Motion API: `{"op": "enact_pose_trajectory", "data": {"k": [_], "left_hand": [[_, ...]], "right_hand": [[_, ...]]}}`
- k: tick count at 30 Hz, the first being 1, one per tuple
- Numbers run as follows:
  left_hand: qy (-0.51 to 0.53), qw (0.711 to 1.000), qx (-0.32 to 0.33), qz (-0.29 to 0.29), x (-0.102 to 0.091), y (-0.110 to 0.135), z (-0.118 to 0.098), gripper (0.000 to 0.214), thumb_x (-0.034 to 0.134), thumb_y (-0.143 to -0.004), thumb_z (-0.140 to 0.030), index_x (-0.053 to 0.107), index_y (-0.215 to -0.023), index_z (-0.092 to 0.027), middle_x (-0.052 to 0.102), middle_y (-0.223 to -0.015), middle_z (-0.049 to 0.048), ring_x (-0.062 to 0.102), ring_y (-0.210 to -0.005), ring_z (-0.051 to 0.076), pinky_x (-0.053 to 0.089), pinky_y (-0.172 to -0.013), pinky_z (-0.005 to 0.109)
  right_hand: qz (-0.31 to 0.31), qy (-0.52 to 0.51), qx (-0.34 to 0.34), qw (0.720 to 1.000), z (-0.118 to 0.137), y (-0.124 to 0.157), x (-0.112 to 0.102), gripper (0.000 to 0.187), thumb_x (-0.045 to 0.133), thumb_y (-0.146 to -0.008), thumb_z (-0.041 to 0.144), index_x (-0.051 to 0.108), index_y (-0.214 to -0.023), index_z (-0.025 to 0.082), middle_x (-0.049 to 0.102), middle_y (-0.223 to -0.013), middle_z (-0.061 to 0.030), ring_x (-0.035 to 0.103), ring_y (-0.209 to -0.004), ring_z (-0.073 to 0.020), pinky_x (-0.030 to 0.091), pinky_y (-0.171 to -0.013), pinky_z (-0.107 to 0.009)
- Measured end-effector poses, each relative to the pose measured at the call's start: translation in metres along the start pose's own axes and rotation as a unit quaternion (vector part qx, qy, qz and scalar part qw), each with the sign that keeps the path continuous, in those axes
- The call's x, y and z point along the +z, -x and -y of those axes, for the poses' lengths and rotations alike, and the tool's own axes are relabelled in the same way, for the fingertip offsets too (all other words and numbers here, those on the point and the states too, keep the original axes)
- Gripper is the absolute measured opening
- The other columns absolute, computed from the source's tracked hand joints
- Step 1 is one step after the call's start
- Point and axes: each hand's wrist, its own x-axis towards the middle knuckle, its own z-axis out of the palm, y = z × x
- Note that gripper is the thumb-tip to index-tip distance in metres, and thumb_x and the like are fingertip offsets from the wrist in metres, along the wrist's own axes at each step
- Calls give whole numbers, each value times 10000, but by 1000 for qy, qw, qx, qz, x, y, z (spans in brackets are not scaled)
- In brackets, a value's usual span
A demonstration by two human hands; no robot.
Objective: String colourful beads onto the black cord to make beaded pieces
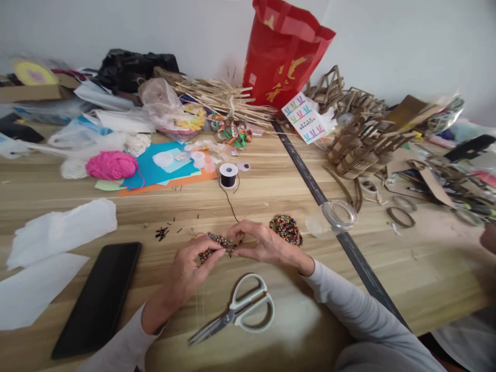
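My left hand [189, 263] pinches thumb and forefinger together at the end of a dark cord beside a strand of multicoloured beads [219, 239]. Opposite it, the fingers of my right hand [259, 243] are curled round the black cord [232, 207], with a few beads close to the fingertips. That cord runs back to a white spool [228, 175] wound with black. The exact grip of both hands is partly hidden. Below them lie scissors [248, 305] with pale handles, blades slightly apart. A coiled heap of coloured beads [287, 230] rests just beyond my right wrist.
A black phone [98, 297] and white paper [62, 230] lie at left. Short black cord scraps [161, 233] are beyond my left hand. Pink yarn [112, 165], a red bag [284, 51], woven baskets [356, 150] and clear tape rolls [340, 215] stand farther back. Another person's hand [488, 237] shows at right.
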Motion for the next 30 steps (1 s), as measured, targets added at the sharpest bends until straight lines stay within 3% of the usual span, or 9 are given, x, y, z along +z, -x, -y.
{"op": "enact_pose_trajectory", "data": {"k": [5,8,13,20,30], "left_hand": [[-21,1000,-9,-3,0,2,3,166,587,-835,-218,645,-685,-176,639,-643,12,581,-662,160,452,-644,261],[-25,1000,-3,-14,-2,4,5,165,587,-834,-224,643,-685,-179,638,-642,12,578,-658,161,452,-646,265],[-33,999,-3,-11,-2,6,6,148,591,-831,-209,648,-698,-178,657,-652,9,586,-641,154,450,-635,257],[-20,1000,6,-20,0,8,9,138,590,-834,-196,658,-716,-173,665,-674,18,599,-662,159,466,-668,268],[-15,1000,0,-12,1,10,13,130,597,-831,-194,663,-720,-175,668,-675,17,595,-657,159,460,-668,274]], "right_hand": [[34,-75,21,996,-2,-9,20,143,626,-843,159,581,-977,136,631,-836,-6,590,-739,-94,481,-696,-199],[25,-74,37,996,-4,-11,27,86,620,-850,190,607,-918,138,612,-766,9,557,-672,-84,456,-627,-181],[-8,-94,71,993,-4,-9,29,127,635,-844,238,633,-921,137,628,-789,-7,576,-716,-104,469,-655,-200],[9,-36,-11,999,-7,-7,27,82,584,-880,199,638,-865,140,661,-842,-37,613,-767,-120,487,-715,-228],[-2,-17,-27,999,-2,-8,25,93,576,-893,213,635,-877,144,658,-850,-47,624,-790,-130,494,-733,-239]]}}
